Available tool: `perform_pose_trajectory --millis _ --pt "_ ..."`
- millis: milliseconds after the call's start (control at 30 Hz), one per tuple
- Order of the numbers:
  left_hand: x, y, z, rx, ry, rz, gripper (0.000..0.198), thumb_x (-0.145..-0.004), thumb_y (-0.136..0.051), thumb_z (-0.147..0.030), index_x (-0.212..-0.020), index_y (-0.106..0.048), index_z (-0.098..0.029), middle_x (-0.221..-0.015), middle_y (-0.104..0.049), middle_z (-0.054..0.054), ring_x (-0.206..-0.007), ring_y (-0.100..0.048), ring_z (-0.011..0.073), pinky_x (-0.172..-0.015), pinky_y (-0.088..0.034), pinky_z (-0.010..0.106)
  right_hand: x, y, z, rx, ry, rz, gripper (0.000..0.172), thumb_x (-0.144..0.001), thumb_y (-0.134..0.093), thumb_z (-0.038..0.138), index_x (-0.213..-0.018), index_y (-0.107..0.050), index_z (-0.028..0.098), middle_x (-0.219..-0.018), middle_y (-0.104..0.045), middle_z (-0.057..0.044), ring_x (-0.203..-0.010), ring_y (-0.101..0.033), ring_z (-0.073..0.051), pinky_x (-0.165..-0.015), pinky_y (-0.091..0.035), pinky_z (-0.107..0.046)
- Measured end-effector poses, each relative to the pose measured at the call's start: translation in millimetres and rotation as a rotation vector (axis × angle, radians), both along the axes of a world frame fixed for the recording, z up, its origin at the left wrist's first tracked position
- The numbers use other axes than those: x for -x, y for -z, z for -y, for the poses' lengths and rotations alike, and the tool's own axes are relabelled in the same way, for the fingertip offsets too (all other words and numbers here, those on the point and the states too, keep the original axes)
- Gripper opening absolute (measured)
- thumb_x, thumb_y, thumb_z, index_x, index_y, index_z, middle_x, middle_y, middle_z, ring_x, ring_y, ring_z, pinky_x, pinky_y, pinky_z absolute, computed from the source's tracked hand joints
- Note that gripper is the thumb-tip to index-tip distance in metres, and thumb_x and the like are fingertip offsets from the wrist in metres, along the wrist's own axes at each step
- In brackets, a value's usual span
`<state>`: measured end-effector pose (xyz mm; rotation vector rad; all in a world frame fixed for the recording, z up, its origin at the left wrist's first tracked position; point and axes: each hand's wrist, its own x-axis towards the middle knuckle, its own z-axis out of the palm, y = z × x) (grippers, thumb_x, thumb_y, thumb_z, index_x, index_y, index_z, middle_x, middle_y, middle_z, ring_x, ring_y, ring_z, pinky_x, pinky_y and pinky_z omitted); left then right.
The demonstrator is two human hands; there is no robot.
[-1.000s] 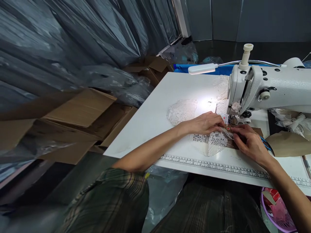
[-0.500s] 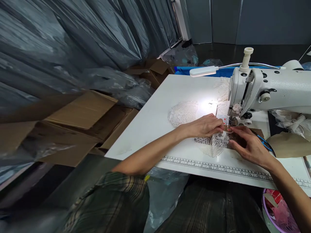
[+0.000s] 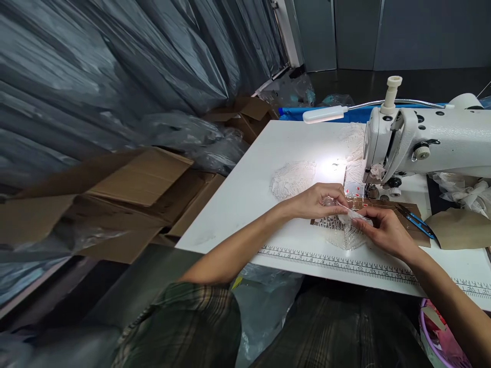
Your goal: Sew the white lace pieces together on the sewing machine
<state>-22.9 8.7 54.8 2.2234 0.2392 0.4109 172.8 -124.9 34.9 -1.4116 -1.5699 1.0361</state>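
A piece of white lace hangs between my two hands in front of the sewing machine. My left hand pinches its upper left edge between thumb and fingers. Close beside it, my right hand grips the lace's right edge with thumb and forefinger. Under the hands lies a brown strip, partly covered by the lace. Blue thread snips rest on its right part. Behind my left hand, more lace lies heaped on the white table.
A lamp on a bendable arm lights the tabletop. Lace lies left of the machine head, and white cloth and brown paper lie at the right. A printed ruler runs along the front edge. Cardboard boxes stand left.
My hands have drawn toward me from the needle area, lifting the lace edge. My right hand now pinches the lace, and the snips show more fully. The view has shifted slightly.
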Motion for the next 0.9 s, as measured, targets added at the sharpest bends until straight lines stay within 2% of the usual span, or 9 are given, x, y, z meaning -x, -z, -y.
perform_pose_trajectory --millis 100,167,300,400,533,633,733,800,900 --pt "-3 -4.5 -7 0.112 0.007 -0.072 0.031 -0.100 -0.055 -0.041 -0.094 -0.070 -0.014 -0.086 -0.069 0.005 -0.072 -0.061 0.0102 -0.064 -0.049 0.022 4 0.7 -1 0.090 -0.032 -0.189 0.040 -0.081 -0.066 0.058 -0.074 -0.068 0.019 -0.069 -0.064 0.001 -0.063 -0.053 -0.012 -0.060 -0.044 -0.026" --pt "-12 -10.0 -15 0.042 0.026 -0.156 0.030 -0.100 -0.052 -0.038 -0.097 -0.070 -0.014 -0.080 -0.069 0.003 -0.065 -0.059 0.0095 -0.059 -0.044 0.021 10 2.6 -3 0.163 -0.039 -0.274 0.044 -0.075 -0.072 0.062 -0.069 -0.063 0.019 -0.063 -0.060 0.003 -0.057 -0.050 -0.010 -0.053 -0.041 -0.024" --pt "-44 -8.0 -35 -0.326 0.075 -0.280 0.023 -0.098 -0.058 -0.034 -0.096 -0.073 -0.017 -0.081 -0.073 0.002 -0.069 -0.063 0.0113 -0.065 -0.043 0.023 21 7.1 -6 0.365 0.130 -0.310 0.046 -0.065 -0.081 0.059 -0.075 -0.058 0.021 -0.057 -0.060 0.003 -0.049 -0.055 -0.013 -0.042 -0.040 -0.023" --pt "-63 7.4 -44 -0.618 -0.027 -0.313 0.025 -0.089 -0.073 -0.041 -0.095 -0.073 -0.017 -0.094 -0.073 0.006 -0.078 -0.065 0.0163 -0.066 -0.043 0.025 9 5.3 0 0.445 0.140 -0.186 0.039 -0.069 -0.081 0.050 -0.082 -0.060 0.020 -0.058 -0.063 0.002 -0.048 -0.060 -0.015 -0.042 -0.043 -0.024" --pt "-49 20.4 -38 -0.872 -0.232 -0.096 0.031 -0.094 -0.068 -0.044 -0.100 -0.069 -0.014 -0.106 -0.070 0.011 -0.082 -0.062 0.0185 -0.071 -0.045 0.030 -35 -1.7 8 0.239 0.062 0.140 0.025 -0.086 -0.062 0.044 -0.085 -0.067 0.020 -0.071 -0.072 -0.004 -0.056 -0.065 -0.017 -0.053 -0.050 -0.028" --pt "-25 19.4 -22 -0.859 -0.054 0.057 0.027 -0.101 -0.055 -0.040 -0.096 -0.067 -0.016 -0.096 -0.070 0.007 -0.077 -0.061 0.0154 -0.069 -0.047 0.028 -59 -2.1 1 0.003 0.126 0.458 0.026 -0.091 -0.052 0.039 -0.091 -0.071 0.022 -0.075 -0.074 -0.004 -0.066 -0.068 -0.020 -0.060 -0.050 -0.031" --pt "-15 21.6 -4 -0.789 0.141 0.150 0.021 -0.097 -0.061 -0.037 -0.095 -0.068 -0.016 -0.097 -0.070 0.006 -0.076 -0.062 0.0144 -0.069 -0.049 0.028 -60 4.3 -15 -0.155 0.023 0.667 0.031 -0.094 -0.048 0.035 -0.107 -0.074 0.025 -0.089 -0.077 -0.006 -0.075 -0.069 -0.021 -0.065 -0.051 -0.031" --pt "-16 28.1 3 -0.814 0.143 0.191 0.015 -0.097 -0.060 -0.025 -0.088 -0.067 -0.016 -0.092 -0.071 0.006 -0.074 -0.062 0.0140 -0.068 -0.050 0.028 -53 10.6 -23 -0.222 -0.044 0.783 0.036 -0.095 -0.047 0.033 -0.118 -0.073 0.026 -0.098 -0.076 -0.008 -0.077 -0.069 -0.021 -0.062 -0.051 -0.030" --pt "-22 40.7 5 -0.915 0.045 0.242 0.024 -0.096 -0.049 -0.011 -0.076 -0.062 -0.015 -0.079 -0.068 0.005 -0.066 -0.059 0.0136 -0.063 -0.049 0.026 -45 19.0 -26 -0.250 -0.055 0.891 0.040 -0.095 -0.046 0.032 -0.125 -0.072 0.026 -0.110 -0.073 -0.011 -0.076 -0.068 -0.022 -0.057 -0.049 -0.031"
